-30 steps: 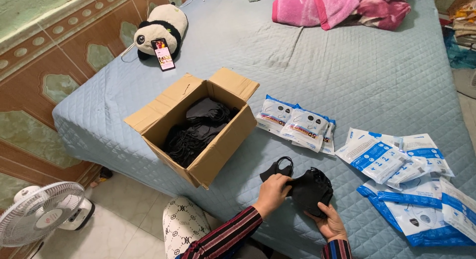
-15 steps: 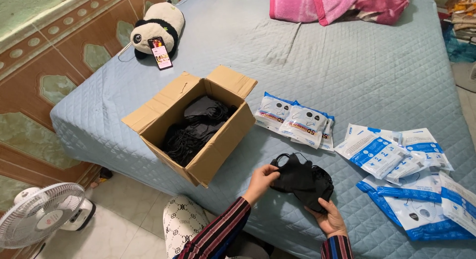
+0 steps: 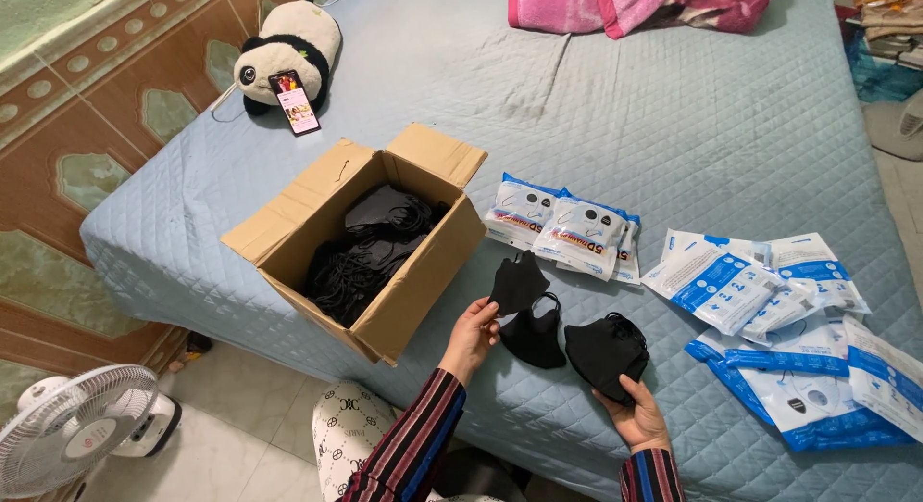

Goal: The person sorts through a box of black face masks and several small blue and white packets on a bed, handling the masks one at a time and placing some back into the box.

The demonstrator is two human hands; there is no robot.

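Right hand (image 3: 636, 413) is cupping a stack of black masks (image 3: 606, 350), fingers curled under it, down on the quilted blue bed (image 3: 673, 127). Left hand (image 3: 471, 334) is pinching one folded mask (image 3: 519, 283) by its lower edge, another mask (image 3: 535, 337) lying just beside it. Further back, an open cardboard box (image 3: 423, 271) is sitting stuffed with more soft black masks, and glossy white-and-blue packets (image 3: 567, 231) are lying past that.
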